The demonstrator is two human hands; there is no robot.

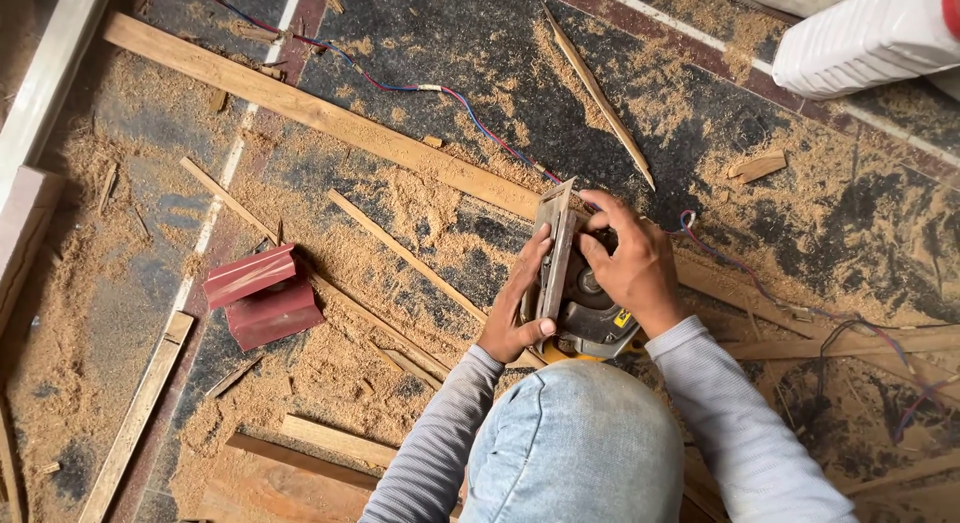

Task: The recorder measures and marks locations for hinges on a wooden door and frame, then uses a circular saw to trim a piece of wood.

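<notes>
Knee (575,438) in light denim fills the bottom of the view, closest thing to the camera, with grey sleeves coming out on both sides of it. Just past it both hands are wrapped around a circular saw (585,308), grey and black with a bit of yellow showing, turned up so its metal base plate (556,245) stands on edge. Left hand (517,313) grips the near side of the plate, thumb pressed on the saw body. Right hand (628,263) is closed over the top of the saw, fingers curled onto the plate's upper edge. So both are holding the saw, neither one open.

Saw sits low over the floor (500,43), roughly mid-frame, right above a long plank (330,118) running diagonally from upper left. A red and blue wire (470,113) trails across the floor to the saw and carries on to the right.

Sawdust everywhere. Thin wood strips (405,253) lie scattered left of the hands, and a red ridged metal piece (262,295) sits further left. A white plastic container (865,38) pokes in at the top right corner.
</notes>
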